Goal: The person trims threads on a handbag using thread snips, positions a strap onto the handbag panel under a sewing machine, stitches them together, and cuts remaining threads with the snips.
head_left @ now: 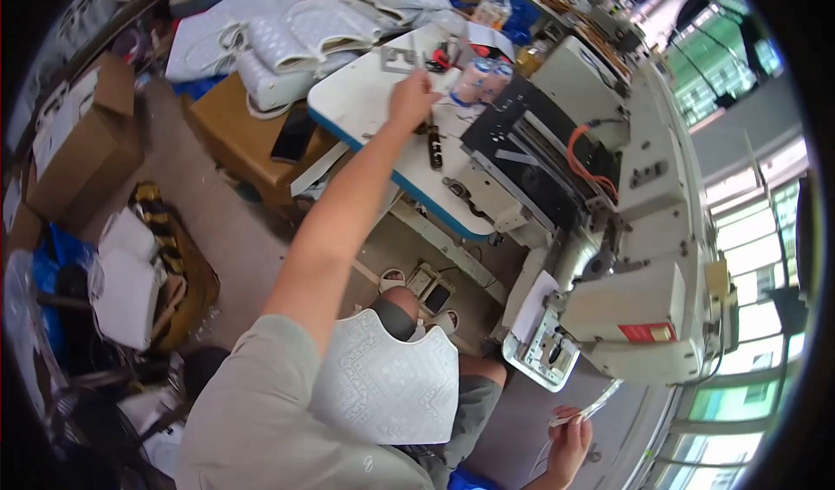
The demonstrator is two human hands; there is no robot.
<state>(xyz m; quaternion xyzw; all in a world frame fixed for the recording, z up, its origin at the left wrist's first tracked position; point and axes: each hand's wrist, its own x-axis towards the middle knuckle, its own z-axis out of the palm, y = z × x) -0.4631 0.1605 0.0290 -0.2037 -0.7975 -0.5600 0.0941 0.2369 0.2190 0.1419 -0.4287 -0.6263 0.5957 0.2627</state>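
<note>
My left hand [412, 99] reaches over the white tabletop [348, 99], thumb and fingers seeming apart, though small and slightly blurred. Just beyond it are a flat metal plate [397, 59] and a red-handled tool [442, 57]. A dark tool with light spots [435, 147] lies below the hand. At the lower right, my right hand [570, 445] pinches a narrow white strip [602, 400], which runs up toward the sewing machine [626, 307]. A white patterned panel [387, 377] with a notched top edge rests across my lap.
White patterned bags [304, 29] are piled behind the table. A phone [294, 135] lies on a brown box [235, 129]. A blue-and-clear plastic pack [481, 81] stands by the machine's black plate. A foot pedal [430, 288] is between my feet. Cartons [87, 142] stand left.
</note>
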